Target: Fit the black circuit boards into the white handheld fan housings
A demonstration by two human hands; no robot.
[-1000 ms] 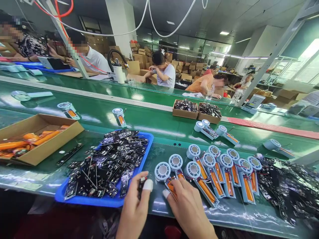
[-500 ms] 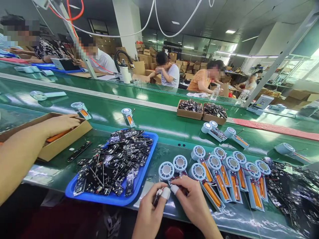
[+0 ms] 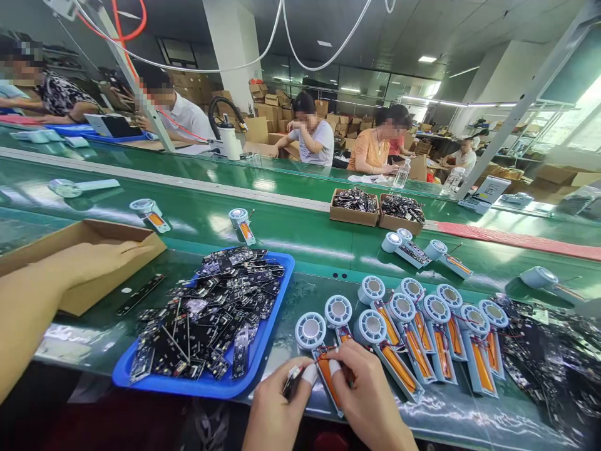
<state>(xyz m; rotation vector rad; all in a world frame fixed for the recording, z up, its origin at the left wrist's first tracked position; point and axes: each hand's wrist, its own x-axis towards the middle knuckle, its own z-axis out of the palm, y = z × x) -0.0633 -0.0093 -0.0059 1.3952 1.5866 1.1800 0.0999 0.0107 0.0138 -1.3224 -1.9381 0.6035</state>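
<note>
Pinching a small black circuit board (image 3: pixel 292 379) between thumb and taped fingertip, my left hand (image 3: pixel 275 410) sits closed at the near edge of the green bench (image 3: pixel 323 241), just right of the blue tray (image 3: pixel 277 294). My right hand (image 3: pixel 369 401) is touching it fingertip to fingertip, closed over the lower end of a fan half-shell (image 3: pixel 322 354), a pale blue piece with a round white grille at the top and an orange battery lying in its handle. That shell lies flat on the bench, nearest me in the row, and its handle runs under my right fingers. Just beside it to the right, a row of like shells (image 3: pixel 436 326) lies fanned out side by side, each with its orange battery showing. The blue tray is heaped with loose black boards (image 3: pixel 211 307). Left of the tray stands an open cardboard box (image 3: pixel 89 250), and another person's forearm (image 3: pixel 42 294) reaches in from the left with the hand resting at the box's edge. Well beyond, on the far side of the belt, two small cartons (image 3: pixel 375 210) hold dark parts.
</note>
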